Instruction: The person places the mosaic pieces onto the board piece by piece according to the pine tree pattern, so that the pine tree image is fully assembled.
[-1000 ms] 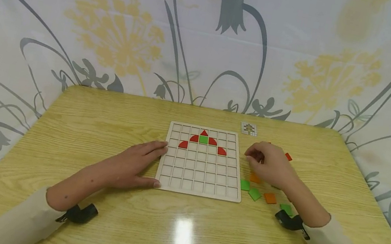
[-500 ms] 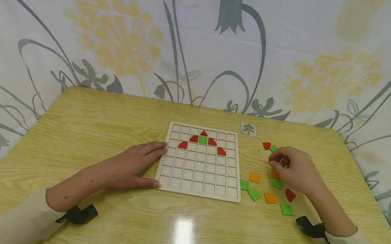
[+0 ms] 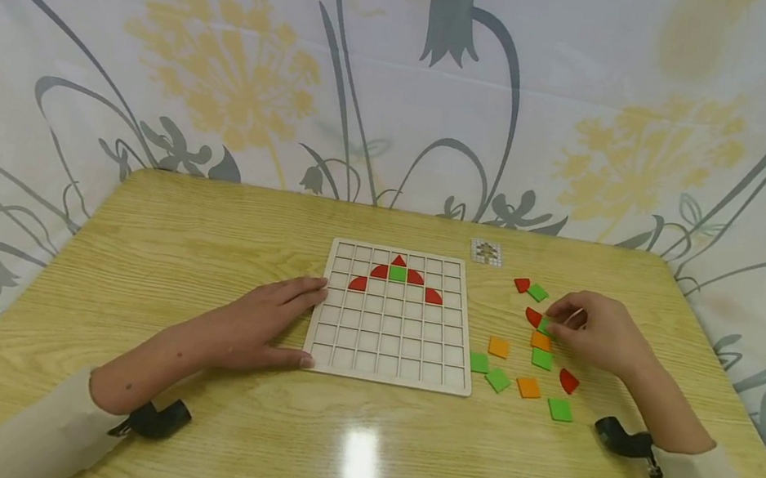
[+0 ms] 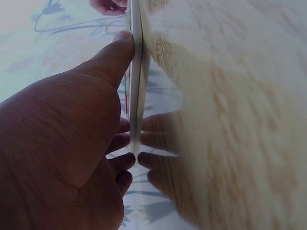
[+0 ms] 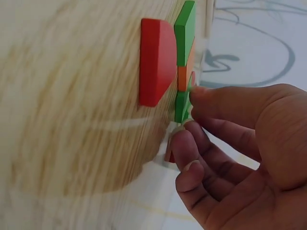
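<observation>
A pale wooden grid board (image 3: 392, 341) lies on the table with a red triangle (image 3: 399, 260), a green square (image 3: 398, 273) and several red quarter-circle tiles in its upper cells. My left hand (image 3: 251, 327) rests at the board's left side, fingertips on the edge and thumb at the near corner. To the board's right, my right hand (image 3: 595, 330) pinches a green square tile (image 5: 181, 103) between thumb and fingers. That tile is partly hidden and lies close to an orange tile (image 3: 542, 342) and a red quarter-circle (image 3: 532, 317).
Loose tiles lie right of the board, among them a green tile (image 3: 560, 409), a red quarter-circle tile (image 3: 568, 381) and an orange tile (image 3: 528, 388). A small pattern card (image 3: 487, 252) lies beyond the board. A flower-printed cloth (image 3: 407, 77) stands behind the table.
My right hand has moved right, away from the board to the loose tiles, uncovering several of them. Its fingertips have shifted from beside a red tile to a green one. My left hand stays put.
</observation>
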A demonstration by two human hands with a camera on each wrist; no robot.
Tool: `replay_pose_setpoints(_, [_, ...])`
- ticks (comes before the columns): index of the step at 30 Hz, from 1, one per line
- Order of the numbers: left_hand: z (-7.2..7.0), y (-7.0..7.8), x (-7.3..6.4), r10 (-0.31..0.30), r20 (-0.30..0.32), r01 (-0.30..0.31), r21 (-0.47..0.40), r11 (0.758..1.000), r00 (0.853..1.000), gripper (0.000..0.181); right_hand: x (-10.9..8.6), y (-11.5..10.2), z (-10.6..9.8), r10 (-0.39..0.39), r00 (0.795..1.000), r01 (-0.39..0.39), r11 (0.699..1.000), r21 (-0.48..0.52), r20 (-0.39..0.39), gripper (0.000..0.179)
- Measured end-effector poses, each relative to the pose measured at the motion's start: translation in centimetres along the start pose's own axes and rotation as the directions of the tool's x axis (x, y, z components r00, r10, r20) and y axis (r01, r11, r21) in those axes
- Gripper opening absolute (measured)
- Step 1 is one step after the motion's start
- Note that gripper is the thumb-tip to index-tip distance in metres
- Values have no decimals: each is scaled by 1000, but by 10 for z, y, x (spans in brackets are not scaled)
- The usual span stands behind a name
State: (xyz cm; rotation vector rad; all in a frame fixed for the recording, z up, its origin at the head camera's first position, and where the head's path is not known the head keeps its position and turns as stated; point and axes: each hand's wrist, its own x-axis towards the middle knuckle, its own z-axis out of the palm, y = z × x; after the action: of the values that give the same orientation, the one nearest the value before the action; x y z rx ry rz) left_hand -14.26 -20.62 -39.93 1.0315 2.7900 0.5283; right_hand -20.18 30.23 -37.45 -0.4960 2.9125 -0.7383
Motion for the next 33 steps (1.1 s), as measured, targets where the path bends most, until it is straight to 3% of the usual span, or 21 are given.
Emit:
replay_pose_setpoints(18, [0,0,1,-9,5,9,-3,1000,1000,96,3,5,-2,-14,999,14,1000,1,45,12])
replay_pose_setpoints(33, [-1,1,-1,7,-7,-7,-2,1000,1000,92,1,2,-3,-2,1000,1,1000,24,30,18])
